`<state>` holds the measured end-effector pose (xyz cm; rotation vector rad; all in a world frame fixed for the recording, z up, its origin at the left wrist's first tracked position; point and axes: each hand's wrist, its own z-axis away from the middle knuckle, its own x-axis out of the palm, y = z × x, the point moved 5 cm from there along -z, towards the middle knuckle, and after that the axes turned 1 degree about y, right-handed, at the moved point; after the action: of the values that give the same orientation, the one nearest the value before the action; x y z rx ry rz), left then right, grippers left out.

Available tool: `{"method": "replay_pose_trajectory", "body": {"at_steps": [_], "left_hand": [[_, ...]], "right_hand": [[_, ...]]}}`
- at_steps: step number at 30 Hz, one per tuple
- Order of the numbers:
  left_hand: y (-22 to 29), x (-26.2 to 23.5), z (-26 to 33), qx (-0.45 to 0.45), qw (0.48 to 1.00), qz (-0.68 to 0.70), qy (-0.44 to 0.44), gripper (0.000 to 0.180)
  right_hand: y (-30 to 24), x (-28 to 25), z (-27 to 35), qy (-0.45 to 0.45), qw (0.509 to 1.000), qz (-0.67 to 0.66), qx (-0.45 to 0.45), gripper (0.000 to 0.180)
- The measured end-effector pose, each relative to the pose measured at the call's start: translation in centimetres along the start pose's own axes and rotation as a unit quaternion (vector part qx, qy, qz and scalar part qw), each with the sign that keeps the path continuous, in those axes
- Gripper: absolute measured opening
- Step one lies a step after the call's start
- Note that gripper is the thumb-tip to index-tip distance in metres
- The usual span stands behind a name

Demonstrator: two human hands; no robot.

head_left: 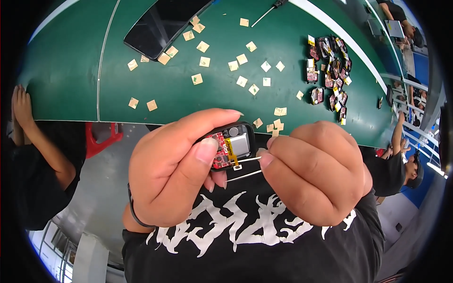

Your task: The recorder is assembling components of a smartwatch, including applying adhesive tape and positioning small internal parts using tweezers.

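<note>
My left hand (165, 167) is closed around a small black device housing (251, 132), its thumb pressing on the red circuit board (220, 155) inside. Beside the board sit a silver battery cell (240, 145) and a strip of yellow tape (230, 152). A small white-and-dark piece (237, 167) sticks out at the lower edge. Pinched in my right hand (316, 172) is a pair of thin metal tweezers (245, 176), their two prongs apart. One prong reaches the housing's lower edge by that small piece; whether it touches cannot be made out.
On the green table (165, 101) lie several small beige squares (204, 62), a dark flat-screen device (165, 26) and a screwdriver (264, 15). Several similar opened housings (317, 95) are grouped at the right. Other people sit at the left and right; one's hands (22, 106) rest at the table edge.
</note>
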<state>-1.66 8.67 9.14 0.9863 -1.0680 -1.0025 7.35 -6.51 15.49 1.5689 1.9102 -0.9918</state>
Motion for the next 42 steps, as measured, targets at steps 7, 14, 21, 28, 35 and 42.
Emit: {"method": "replay_pose_trajectory", "body": {"at_steps": [7,14,21,28,35,42], "left_hand": [[0.3,0.3,0.2,0.009,1.000,-0.017,0.014,0.041],[0.5,0.5,0.3,0.038,0.998,-0.027,0.030,0.040],[0.2,0.4,0.5,0.018,0.999,-0.011,0.029,0.041],[-0.2,0.3,1.0,0.003,1.000,-0.003,0.020,0.043],[-0.3,0.3,0.9,-0.009,1.000,-0.019,0.006,0.043],[-0.5,0.4,0.8,-0.022,0.999,-0.028,0.006,0.042]], "right_hand": [[-0.4,-0.5,-0.1,-0.031,0.999,0.011,0.012,0.028],[-1.1,-0.4,-0.4,-0.048,0.998,0.034,0.013,0.028],[-0.4,-0.2,0.3,-0.010,1.000,-0.016,0.004,0.028],[0.0,-0.2,0.3,-0.058,0.996,-0.063,-0.027,0.024],[-0.1,-0.4,0.6,-0.093,0.993,-0.072,-0.022,0.026],[-0.8,-0.5,0.0,-0.122,0.992,0.008,-0.020,0.030]]}}
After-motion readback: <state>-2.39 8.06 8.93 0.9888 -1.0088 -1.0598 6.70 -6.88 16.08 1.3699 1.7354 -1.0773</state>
